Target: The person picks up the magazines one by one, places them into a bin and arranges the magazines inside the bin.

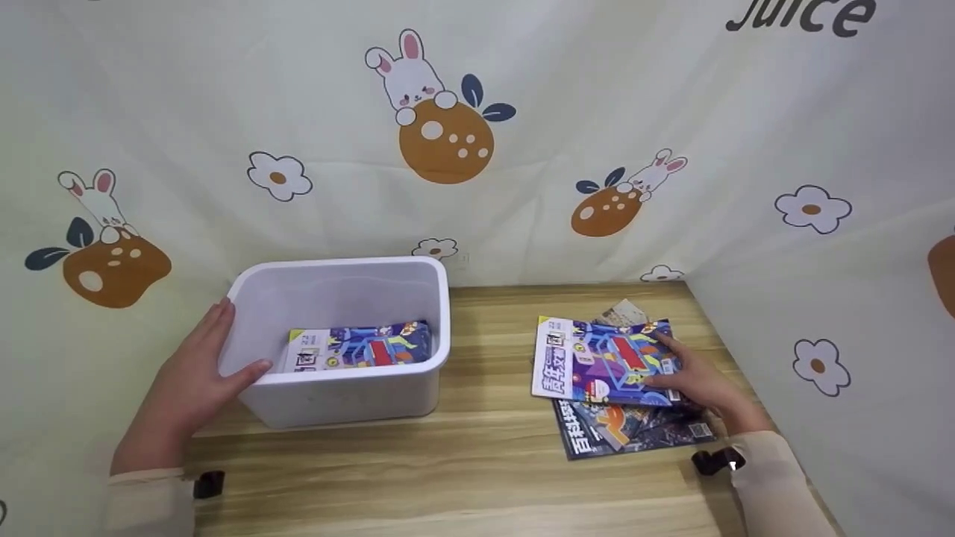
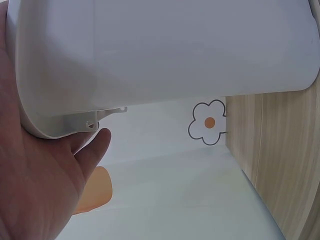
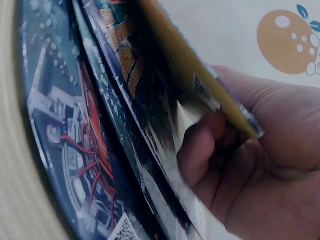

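Note:
At the left, my left hand (image 1: 186, 380) holds the rim of a white plastic bin (image 1: 336, 403), with the thumb over the front edge. The left wrist view shows the palm against the rim and fingertips (image 2: 95, 150) below it. A colourful purple-and-blue magazine (image 1: 358, 347) lies inside the bin. On the right, my right hand (image 1: 701, 380) pinches the right edge of a similar magazine (image 1: 589, 365). Its edge is raised off the pile in the right wrist view, where curled fingers (image 3: 197, 150) sit beneath it. Several dark-covered magazines (image 1: 582, 440) lie under it, partly hidden.
A wood-grain table (image 1: 485, 462) bears the bin and the pile. Behind and on both sides hangs a pale curtain (image 1: 522, 74) printed with rabbits, oranges and flowers. Black straps (image 1: 209, 485) are on both wrists.

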Motion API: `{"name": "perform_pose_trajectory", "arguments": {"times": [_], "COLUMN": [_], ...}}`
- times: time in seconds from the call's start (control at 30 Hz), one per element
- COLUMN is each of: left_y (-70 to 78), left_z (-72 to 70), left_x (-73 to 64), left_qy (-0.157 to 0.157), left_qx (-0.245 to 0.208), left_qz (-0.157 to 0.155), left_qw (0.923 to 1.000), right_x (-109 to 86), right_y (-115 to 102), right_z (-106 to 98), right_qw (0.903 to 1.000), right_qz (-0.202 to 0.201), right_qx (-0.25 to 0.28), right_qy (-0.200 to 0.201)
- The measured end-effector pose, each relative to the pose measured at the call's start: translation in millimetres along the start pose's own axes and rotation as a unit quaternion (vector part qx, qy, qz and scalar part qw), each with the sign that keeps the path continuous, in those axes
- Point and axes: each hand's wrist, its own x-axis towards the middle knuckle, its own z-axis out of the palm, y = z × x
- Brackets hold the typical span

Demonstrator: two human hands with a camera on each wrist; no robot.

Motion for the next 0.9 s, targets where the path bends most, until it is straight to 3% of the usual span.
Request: {"name": "perform_pose_trajectory", "arguments": {"times": [0.23,0.47,0.63,0.77,0.9], "left_y": [-0.8,-2.0,-1.3,-0.1,1.1], "left_z": [0.9,1.5,0.8,0.0,-0.2], "left_x": [0.0,0.2,-0.6,-1.7,-1.7], "left_qy": [0.001,0.001,0.001,0.005,0.004], "left_qx": [0.002,0.005,0.0,0.001,0.0], "left_qz": [0.0,0.002,0.003,0.004,0.001], "left_qw": [1.0,1.0,1.0,1.0,1.0], "right_x": [3.1,1.7,3.2,5.7,5.6], "right_y": [4,0,-8,-19,-31], "right_z": [1,2,6,11,15], "right_qw": [0.9991,0.9931,0.9833,0.9694,0.9611], "right_qz": [-0.028,-0.028,-0.027,-0.037,-0.043], "right_qx": [0.021,0.11,0.176,0.239,0.269], "right_qy": [0.022,0.027,0.039,0.041,0.046]}}
